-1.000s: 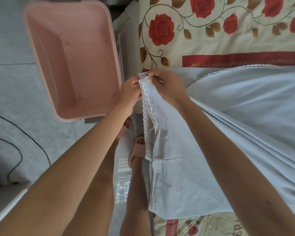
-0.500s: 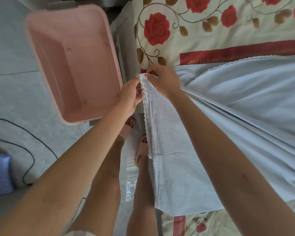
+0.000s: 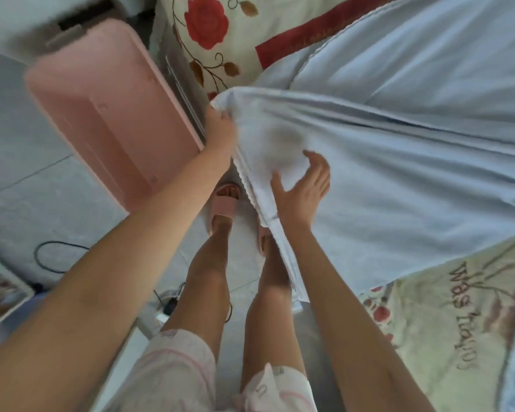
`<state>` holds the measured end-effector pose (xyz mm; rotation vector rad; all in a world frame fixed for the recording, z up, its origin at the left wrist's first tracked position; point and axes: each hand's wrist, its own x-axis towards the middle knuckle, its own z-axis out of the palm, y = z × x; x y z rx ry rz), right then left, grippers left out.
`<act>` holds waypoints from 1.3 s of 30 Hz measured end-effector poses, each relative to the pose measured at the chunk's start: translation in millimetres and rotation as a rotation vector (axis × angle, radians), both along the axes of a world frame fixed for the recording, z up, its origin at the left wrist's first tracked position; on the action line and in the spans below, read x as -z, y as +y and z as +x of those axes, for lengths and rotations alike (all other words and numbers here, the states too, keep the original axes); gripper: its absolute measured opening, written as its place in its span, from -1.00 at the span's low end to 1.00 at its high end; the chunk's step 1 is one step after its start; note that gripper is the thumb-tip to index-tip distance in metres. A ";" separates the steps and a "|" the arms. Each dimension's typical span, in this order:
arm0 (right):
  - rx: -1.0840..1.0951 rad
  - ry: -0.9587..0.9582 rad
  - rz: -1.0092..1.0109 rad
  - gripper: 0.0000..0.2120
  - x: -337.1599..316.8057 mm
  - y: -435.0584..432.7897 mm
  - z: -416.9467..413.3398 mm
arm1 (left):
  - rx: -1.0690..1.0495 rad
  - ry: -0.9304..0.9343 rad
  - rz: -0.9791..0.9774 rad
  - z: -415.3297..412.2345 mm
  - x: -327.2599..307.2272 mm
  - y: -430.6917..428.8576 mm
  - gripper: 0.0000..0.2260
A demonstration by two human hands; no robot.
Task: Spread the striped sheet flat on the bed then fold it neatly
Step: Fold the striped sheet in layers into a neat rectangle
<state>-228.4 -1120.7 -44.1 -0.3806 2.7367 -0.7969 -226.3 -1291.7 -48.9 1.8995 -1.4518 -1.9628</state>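
The left hand (image 3: 220,133) pinched a bunched corner of the sheet (image 3: 399,173). The right hand (image 3: 302,193) was spread open against its hanging edge. The sheet stretched across the floral bed (image 3: 235,34), beside a pink tub (image 3: 107,114).

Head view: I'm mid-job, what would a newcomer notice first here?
The pale blue sheet fills the centre and right, stretched from the rose-patterned bedspread toward the person. The left hand grips its corner at centre; the right hand is open, fingers spread, at the sheet's edge just below. A pink tub sits at upper left.
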 end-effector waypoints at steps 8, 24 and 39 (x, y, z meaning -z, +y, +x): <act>0.397 -0.551 0.342 0.13 -1.3 83.3 99.4 | -0.098 0.026 0.231 -2.4 -58.9 40.5 -0.36; 0.890 -0.340 0.167 -0.60 -78.8 182.4 90.8 | 0.201 0.339 0.487 -33.9 -237.7 119.1 -0.70; 1.508 -0.473 -0.736 -0.71 -219.1 296.4 105.2 | 0.262 0.509 0.480 -40.6 -458.0 175.9 -0.73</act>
